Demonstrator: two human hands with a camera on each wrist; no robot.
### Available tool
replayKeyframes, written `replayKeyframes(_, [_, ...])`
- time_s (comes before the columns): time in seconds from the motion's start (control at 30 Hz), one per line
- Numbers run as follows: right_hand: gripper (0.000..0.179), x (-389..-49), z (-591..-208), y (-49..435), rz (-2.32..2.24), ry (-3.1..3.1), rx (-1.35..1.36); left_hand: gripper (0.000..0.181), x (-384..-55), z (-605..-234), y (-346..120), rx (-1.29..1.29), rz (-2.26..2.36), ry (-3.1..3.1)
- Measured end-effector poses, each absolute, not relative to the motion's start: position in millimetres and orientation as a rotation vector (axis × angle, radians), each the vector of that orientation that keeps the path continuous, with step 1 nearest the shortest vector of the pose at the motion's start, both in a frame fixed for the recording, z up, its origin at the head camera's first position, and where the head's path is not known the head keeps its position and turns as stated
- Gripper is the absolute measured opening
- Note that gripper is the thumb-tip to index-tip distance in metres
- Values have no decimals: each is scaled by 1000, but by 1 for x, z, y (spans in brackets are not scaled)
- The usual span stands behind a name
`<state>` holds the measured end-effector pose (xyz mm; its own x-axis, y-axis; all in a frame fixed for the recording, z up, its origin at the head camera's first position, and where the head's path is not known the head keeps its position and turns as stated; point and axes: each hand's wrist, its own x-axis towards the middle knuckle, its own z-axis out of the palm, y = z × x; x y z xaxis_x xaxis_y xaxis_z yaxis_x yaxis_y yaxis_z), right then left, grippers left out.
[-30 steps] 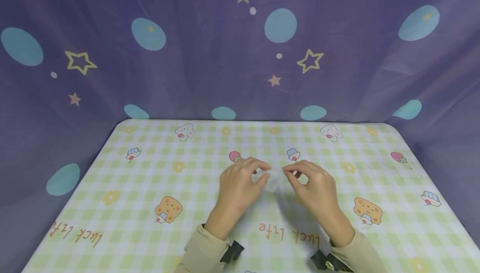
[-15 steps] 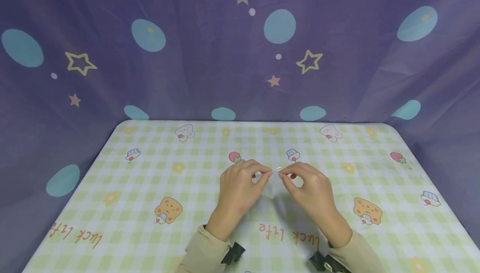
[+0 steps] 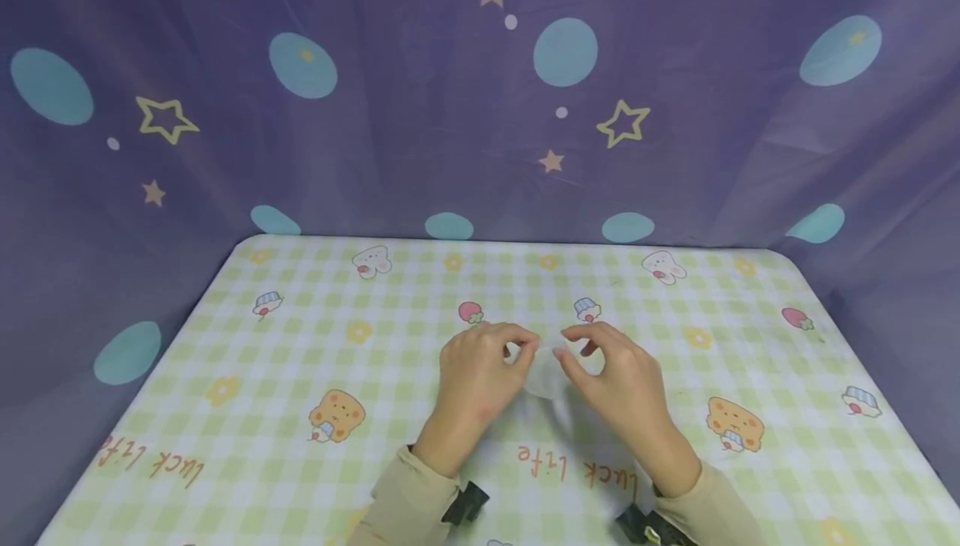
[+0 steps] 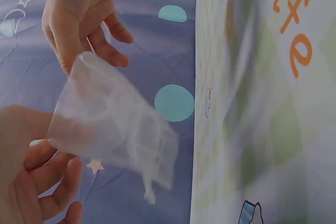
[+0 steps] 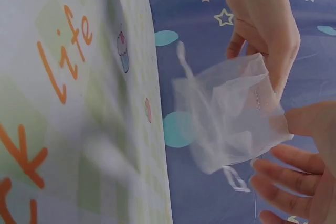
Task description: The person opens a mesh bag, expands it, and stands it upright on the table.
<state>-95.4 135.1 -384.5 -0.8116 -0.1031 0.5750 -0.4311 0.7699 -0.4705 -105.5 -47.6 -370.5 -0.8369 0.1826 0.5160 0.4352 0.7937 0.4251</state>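
A small translucent white drawstring pouch point(image 3: 543, 381) hangs between my two hands above the table. In the left wrist view, the pouch point(image 4: 118, 116) has its white cord at the end nearer the table. With thumb and index finger, my left hand point(image 3: 480, 371) pinches its upper edge. My right hand point(image 3: 626, 375) is at the other upper corner, its thumb and index fingertips apart. Seen from the right wrist, the thumb of my right hand point(image 5: 307, 156) touches the pouch point(image 5: 231, 114) and the other fingers are spread. Whether anything lies inside the pouch, I cannot tell.
A table with a green-and-white checked cloth point(image 3: 420, 413) printed with cartoon figures spreads beneath the hands. Behind it hangs a purple curtain point(image 3: 420, 112) with stars and blue spots. Dark wrist straps point(image 3: 467, 504) sit at the beige sleeves point(image 3: 416, 500).
My right hand has come slightly left towards my left hand, and its thumb and index finger have parted. The pouch hangs a little lower. My left hand stays almost in place.
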Motion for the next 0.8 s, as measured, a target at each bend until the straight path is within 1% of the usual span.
replayKeyframes(0.13, [30, -92, -382, 132, 846, -2531, 346, 3, -107, -370, -50, -407, -803, -2457])
replayKeyframes(0.3, [16, -92, -379, 134, 853, -2527, 314, 4, -108, -369, -52, -377, -835, -2442])
replayKeyframes(0.4, [12, -94, -379, 136, 842, -2477, 315, 5, -108, -368, -52, -380, -825, -2493])
replayKeyframes(0.6, [16, -97, -379, 141, 813, -2411, 316, 19, -106, -366, -48, -451, -736, -2606])
replayKeyframes(0.67, [17, -97, -380, 142, 808, -2416, 318, 20, -104, -366, -46, -476, -720, -2604])
replayKeyframes(0.8, [16, -96, -380, 141, 813, -2410, 337, 9, -103, -368, -44, -493, -711, -2563])
